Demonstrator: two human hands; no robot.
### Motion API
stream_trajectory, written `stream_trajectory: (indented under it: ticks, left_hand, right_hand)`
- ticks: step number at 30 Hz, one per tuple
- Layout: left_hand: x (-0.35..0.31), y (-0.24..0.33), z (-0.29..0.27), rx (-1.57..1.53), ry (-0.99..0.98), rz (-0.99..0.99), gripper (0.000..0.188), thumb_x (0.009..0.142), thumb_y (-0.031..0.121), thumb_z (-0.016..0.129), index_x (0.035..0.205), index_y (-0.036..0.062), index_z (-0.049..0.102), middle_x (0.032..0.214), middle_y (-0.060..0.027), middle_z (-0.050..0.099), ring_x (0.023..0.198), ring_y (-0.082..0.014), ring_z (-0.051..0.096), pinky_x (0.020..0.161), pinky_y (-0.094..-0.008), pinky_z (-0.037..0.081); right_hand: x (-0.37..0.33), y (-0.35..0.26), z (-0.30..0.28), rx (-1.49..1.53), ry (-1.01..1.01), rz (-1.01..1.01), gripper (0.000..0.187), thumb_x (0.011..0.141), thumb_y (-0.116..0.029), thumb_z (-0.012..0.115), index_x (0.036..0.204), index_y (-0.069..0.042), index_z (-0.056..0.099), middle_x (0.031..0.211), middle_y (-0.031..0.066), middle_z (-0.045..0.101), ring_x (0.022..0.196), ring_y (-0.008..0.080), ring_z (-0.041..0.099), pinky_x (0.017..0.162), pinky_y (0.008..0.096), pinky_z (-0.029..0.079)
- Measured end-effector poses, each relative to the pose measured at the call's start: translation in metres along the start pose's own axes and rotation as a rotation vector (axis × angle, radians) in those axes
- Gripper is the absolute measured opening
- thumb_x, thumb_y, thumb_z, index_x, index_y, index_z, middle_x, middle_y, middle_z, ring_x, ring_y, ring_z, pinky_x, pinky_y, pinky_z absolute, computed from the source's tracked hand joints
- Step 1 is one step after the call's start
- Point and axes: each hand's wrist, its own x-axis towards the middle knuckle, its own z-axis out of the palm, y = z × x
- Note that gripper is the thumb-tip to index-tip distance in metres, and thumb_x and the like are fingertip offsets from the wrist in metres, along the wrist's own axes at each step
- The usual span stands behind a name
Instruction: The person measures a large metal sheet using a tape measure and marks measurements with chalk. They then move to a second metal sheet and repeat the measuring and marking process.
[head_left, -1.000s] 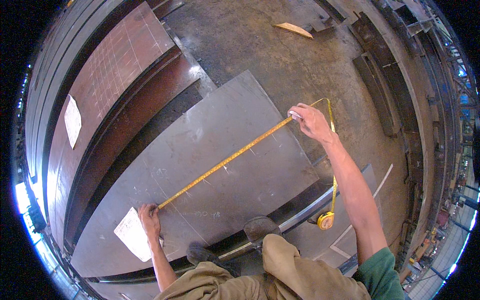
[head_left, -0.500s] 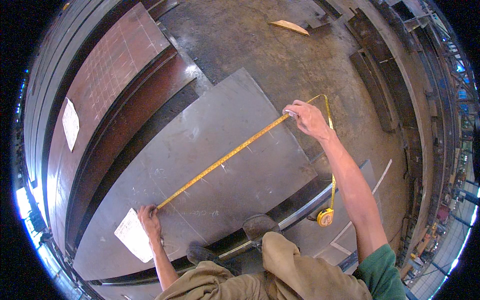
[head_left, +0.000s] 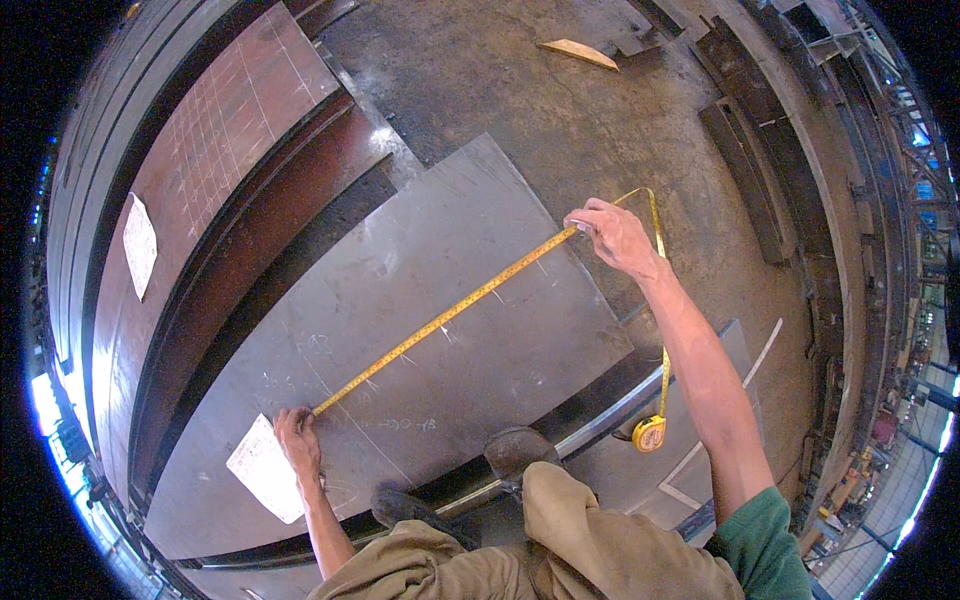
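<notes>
A yellow tape measure blade (head_left: 446, 321) is stretched straight across a large grey steel plate (head_left: 420, 230). My left hand (head_left: 299, 443) has its fingers closed on the blade's lower-left end, beside a white sheet of paper (head_left: 265, 470) on the plate. At the plate's far right edge, my right hand (head_left: 612, 235) pinches the blade; a small pale piece shows at its fingertips, too little to name. Past this hand the blade bends over and drops to its yellow case (head_left: 649, 433), which hangs right of my knee. Short chalk marks (head_left: 447, 334) lie along the blade.
A reddish-brown steel plate (head_left: 240, 110) with chalk grid lines and another paper sheet (head_left: 140, 248) stands to the left. A wood offcut (head_left: 578, 53) lies on the concrete floor (head_left: 480, 80). Dark steel beams (head_left: 745, 180) run along the right. My boot (head_left: 520, 452) is by the plate's near edge.
Both hands stay in place on the blade, which keeps its line across the plate. Only a very slight shift of the view shows.
</notes>
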Motion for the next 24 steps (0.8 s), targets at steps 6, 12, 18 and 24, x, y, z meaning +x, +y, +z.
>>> stream_trajectory:
  ticks: [6,12,18,24]
  left_hand:
    - [-0.001,0.003,0.002,0.003,0.023,-0.003,0.012,0.082,0.006,0.067,0.093,0.0026,0.068,0.095,-0.0159,0.064,0.1,-0.0399,0.057,0.096,-0.048,0.041]
    - [0.0,-0.01,0.004,-0.028,-0.058,-0.022,0.011,0.084,0.007,0.066,0.095,0.0032,0.069,0.098,-0.0165,0.065,0.104,-0.0404,0.057,0.104,-0.0494,0.039]
    - [-0.002,-0.013,0.008,0.014,0.047,0.07,0.012,0.082,0.005,0.066,0.093,0.0023,0.068,0.093,-0.0172,0.063,0.096,-0.0401,0.056,0.092,-0.0484,0.042]
    - [0.001,0.003,0.001,-0.013,0.014,0.021,0.012,0.081,0.004,0.065,0.092,0.0009,0.068,0.092,-0.0168,0.062,0.094,-0.0392,0.055,0.088,-0.0474,0.043]
  right_hand:
    - [0.0,-0.001,0.0,-0.02,0.0,0.007,0.022,0.087,0.0,0.062,0.106,-0.011,0.068,0.088,0.0097,0.061,0.079,0.0327,0.063,0.065,0.0415,0.048]
    - [-0.001,0.0,0.001,-0.034,-0.007,0.029,0.02,0.089,-0.003,0.061,0.106,-0.012,0.068,0.09,0.0099,0.061,0.081,0.0326,0.064,0.066,0.0418,0.049]
    - [0.002,-0.007,-0.002,-0.019,-0.038,0.056,0.019,0.091,-0.003,0.06,0.106,-0.011,0.068,0.091,0.0101,0.062,0.083,0.0315,0.064,0.069,0.0415,0.049]
    - [0.001,-0.006,-0.003,-0.03,-0.05,0.073,0.019,0.091,-0.003,0.06,0.107,-0.011,0.068,0.091,0.0103,0.062,0.084,0.0327,0.064,0.069,0.0421,0.049]
